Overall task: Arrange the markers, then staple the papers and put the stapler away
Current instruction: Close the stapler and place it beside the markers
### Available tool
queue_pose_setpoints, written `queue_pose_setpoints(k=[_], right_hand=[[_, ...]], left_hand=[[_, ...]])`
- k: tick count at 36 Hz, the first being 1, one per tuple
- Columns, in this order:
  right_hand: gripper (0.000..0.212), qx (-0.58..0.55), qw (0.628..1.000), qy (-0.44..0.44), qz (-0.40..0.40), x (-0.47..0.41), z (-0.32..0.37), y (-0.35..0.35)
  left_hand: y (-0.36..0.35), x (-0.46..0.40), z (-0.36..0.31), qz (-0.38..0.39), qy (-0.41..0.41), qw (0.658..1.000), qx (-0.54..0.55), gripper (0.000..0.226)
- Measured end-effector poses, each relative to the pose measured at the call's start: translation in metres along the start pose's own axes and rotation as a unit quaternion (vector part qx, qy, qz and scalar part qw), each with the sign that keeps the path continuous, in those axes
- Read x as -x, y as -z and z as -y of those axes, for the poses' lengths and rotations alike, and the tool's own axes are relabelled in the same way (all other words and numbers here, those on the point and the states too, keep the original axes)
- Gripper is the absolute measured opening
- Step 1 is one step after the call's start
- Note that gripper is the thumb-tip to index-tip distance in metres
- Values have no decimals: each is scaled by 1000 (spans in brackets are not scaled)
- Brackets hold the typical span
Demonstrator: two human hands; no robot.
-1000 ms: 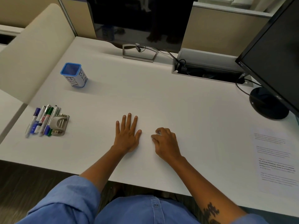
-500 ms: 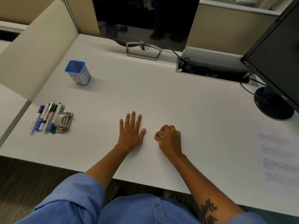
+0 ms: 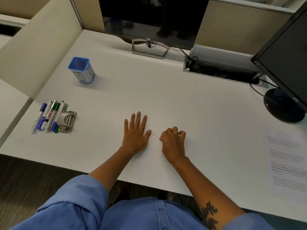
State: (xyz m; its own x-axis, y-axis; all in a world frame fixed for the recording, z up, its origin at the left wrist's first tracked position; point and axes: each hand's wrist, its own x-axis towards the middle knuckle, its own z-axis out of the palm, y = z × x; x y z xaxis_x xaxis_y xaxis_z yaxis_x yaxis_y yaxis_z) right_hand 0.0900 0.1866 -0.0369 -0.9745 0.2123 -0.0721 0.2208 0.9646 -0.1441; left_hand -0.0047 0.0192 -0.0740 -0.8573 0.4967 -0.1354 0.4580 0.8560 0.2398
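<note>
Markers [image 3: 49, 116], several slim ones with white barrels and blue or green caps, lie side by side in a tight row at the left edge of the white desk [image 3: 182, 100]. Their caps point partly toward the person and partly away. Just beside them on their right, touching the row, lies a small grey metal stapler [image 3: 67, 120] with a rounded pale top. Behind this group, further from the person, stands a square white pen holder with a blue rim [image 3: 82, 70]; the word "BIN" is written on its sides, and it stands upright and well apart from the markers.

At the right edge of the desk lie the printed white papers [image 3: 289, 163], flat, with lines of small text that I cannot read.

Near the front middle of the desk rest both bare hands. The left hand [image 3: 136, 135] lies flat, palm down, fingers stretched and holding nothing. The right hand [image 3: 173, 141] is just beside it, with the fingers curled loosely into a fist, and it grips nothing that I can see.

At the back stand a dark Dell monitor [image 3: 149, 17] and, on the right, a second black monitor [image 3: 285, 55].
</note>
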Motion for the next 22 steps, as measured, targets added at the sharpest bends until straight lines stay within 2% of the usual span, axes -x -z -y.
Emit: queue_pose_setpoints(k=[3,7,14,22], right_hand=[[8,2,1000,22,-1,-1,-4,1],[16,-19,999,36,-5,-1,-13,1],[36,-75,996,-40,5,-4,-29,8],[38,-91,993,-72,2,-35,-36,29]], left_hand=[[-1,2,0,-11,-9,1000,1,73],[-1,8,2,-23,-21,999,-10,72],[1,12,4,-28,-28,999,-13,73],[3,13,3,-28,-30,999,-7,73]])
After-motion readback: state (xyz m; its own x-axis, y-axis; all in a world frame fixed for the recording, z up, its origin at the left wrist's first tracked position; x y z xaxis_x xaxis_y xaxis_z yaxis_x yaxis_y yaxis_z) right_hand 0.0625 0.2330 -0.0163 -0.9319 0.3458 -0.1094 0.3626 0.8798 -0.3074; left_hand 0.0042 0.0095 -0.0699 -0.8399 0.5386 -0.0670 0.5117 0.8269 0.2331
